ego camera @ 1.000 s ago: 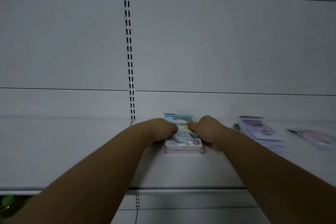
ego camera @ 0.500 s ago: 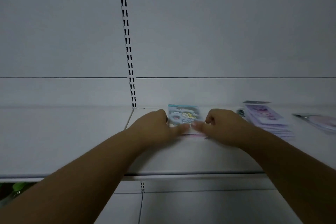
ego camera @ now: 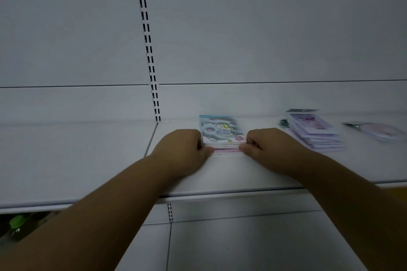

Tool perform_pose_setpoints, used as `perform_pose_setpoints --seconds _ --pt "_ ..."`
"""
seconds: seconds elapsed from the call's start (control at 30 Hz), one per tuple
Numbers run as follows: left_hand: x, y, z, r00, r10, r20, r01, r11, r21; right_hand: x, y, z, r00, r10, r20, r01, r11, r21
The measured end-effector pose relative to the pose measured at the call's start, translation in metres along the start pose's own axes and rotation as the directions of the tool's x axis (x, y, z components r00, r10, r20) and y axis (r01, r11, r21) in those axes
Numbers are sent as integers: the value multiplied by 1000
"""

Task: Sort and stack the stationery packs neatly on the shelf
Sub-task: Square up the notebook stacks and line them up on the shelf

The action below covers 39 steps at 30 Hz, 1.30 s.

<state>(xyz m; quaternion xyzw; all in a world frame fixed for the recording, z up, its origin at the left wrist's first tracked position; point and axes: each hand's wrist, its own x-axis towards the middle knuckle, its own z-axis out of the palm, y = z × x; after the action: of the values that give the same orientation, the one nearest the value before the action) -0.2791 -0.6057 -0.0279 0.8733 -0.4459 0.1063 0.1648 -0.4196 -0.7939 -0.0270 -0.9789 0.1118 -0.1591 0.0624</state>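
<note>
A small stack of cartoon-printed stationery packs [ego camera: 221, 132] lies flat on the white shelf [ego camera: 220, 174], its top pack blue and white, pink edges showing below. My left hand [ego camera: 187, 149] grips the stack's left side with curled fingers, thumb at the front edge. My right hand [ego camera: 267, 146] grips the right side the same way. A second stack of purple packs [ego camera: 315, 133] lies to the right, apart from my hands.
A pink round-printed pack [ego camera: 383, 132] lies flat at the far right of the shelf. A slotted upright [ego camera: 147, 42] runs down the back panel. A green bottle cap [ego camera: 16, 221] shows below the shelf at lower left.
My hands slid from on top of the stack to its two sides, uncovering the top pack. The camera view shifted slightly.
</note>
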Motion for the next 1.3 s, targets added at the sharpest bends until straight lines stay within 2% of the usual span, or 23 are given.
perform_pose_setpoints --seconds 0.3,0.43,0.63,0.83,1.07,1.3 --pt "0 1 -1 998 8 64 -7 1000 -19 -4 3 0 1000 1 20 -2 999 44" --pt "-2 4 0 1000 -11 14 12 999 -33 1 4 0 1000 -6 16 6 1000 29" --pt "-4 3 0 998 -56 -20 55 997 -45 0 12 3 999 -37 -2 37 993 113" --pt "-2 5 -3 997 -56 50 58 997 -42 1 9 5 1000 -12 -13 13 996 87" --pt "0 5 -10 993 -48 112 53 998 -46 1 4 -5 997 11 73 -16 998 62" --pt "2 3 -11 993 -26 111 29 999 -25 2 4 -11 998 24 57 -28 998 63"
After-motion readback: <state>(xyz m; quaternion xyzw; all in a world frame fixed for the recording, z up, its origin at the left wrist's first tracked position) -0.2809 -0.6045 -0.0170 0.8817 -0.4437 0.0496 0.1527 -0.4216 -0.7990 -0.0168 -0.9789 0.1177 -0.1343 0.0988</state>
